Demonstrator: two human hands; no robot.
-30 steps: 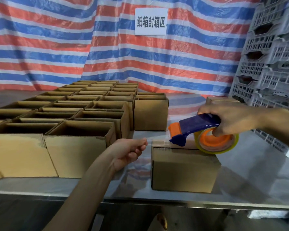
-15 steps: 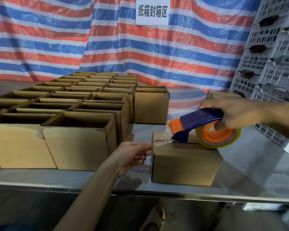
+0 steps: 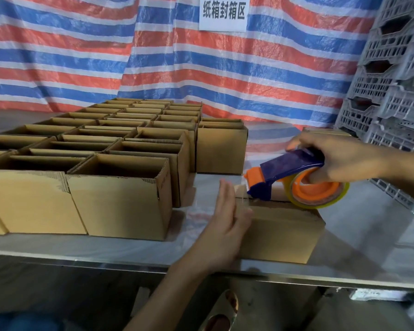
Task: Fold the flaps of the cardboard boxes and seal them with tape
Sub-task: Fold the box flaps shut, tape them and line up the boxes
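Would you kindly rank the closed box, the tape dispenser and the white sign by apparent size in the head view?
1. closed box
2. tape dispenser, nearly as wide
3. white sign; it hangs far back and is cut off at the top, so its true size is unsure

We take closed box [image 3: 280, 232] as landmark. Left of it: narrow gap, our left hand [image 3: 227, 218] fills it, flat against box end. Further left: open boxes [image 3: 120, 199] packed tight, we see no way through, only over rims. On top of it: tape dispenser [image 3: 294, 173] in our right hand [image 3: 339, 161] blocks path. Behind it: bare strip of table [image 3: 373, 225], lone box [image 3: 221, 151] at back left. Right of it: wide free lane. Far right: stacked crates [image 3: 397, 91] wall us in.
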